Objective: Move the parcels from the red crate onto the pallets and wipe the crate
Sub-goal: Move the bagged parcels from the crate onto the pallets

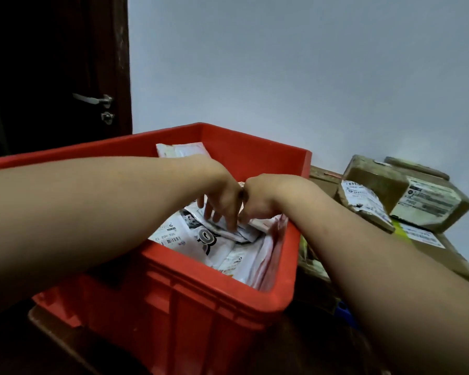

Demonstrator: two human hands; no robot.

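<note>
Since both hands are down in the red crate (201, 307) at once, I'd say the big risk here is a sloppy grab. The left hand (222, 196) has its fingers (229, 221) spread and fairly straight, tips resting on a small white packet (244, 234) on top of the pile of mailers (201, 242). The right hand (260, 198) is curled right against it, but its fingers are tucked under, so I can't tell if it's got anything. Those mailers look slick and overlap, so lifting one could drag its neighbours or let it slide back. The cardboard boxes (390, 196) stacked to the right also look tilted, so adding more could tip them.
</note>
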